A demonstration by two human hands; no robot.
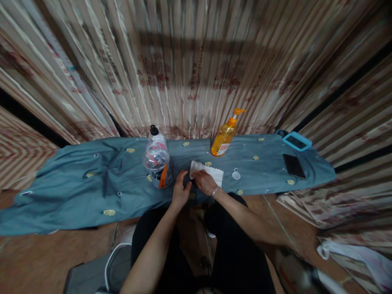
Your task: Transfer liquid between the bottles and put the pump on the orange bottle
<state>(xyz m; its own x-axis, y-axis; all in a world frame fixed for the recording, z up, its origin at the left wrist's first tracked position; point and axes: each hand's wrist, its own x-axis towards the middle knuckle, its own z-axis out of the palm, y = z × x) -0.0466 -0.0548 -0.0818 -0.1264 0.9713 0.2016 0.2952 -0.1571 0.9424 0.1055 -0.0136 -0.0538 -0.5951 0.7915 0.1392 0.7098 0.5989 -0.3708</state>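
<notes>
1. Along the near edge of the desk (pixel 82 192), by its middle, the left hand (pixel 180 192) has thumb and fingers apart, with nothing visible between them, just beside the cloth.
2. The right hand (pixel 203 182) rests over the left part of the white cloth (pixel 217 174), fingers bent and close together (whether they pinch or merely press, I cannot tell).
3. That cloth lies near the near edge: its right part is spread out, its left margin looks raised or creased. Handling seems partway; how much is left cannot be judged. The edge is zigzag-cut, the weave apparently soft and thin.
4. Right of it sits a pale round disc (pixel 235 175), smooth and flat.
5. Left of the hands stands a clear plastic cup (pixel 161 176) with a domed top and orange-black print; behind it, a black-capped bottle (pixel 159 138). No hand touches either.
6. Toward the right end lie a glossy dark slab (pixel 294 165) and a blue-rimmed device (pixel 297 141).
7. By the far edge, an amber pump bottle (pixel 224 138) stands untouched; beyond hangs a pleated, striped curtain (pixel 190 69).
</notes>
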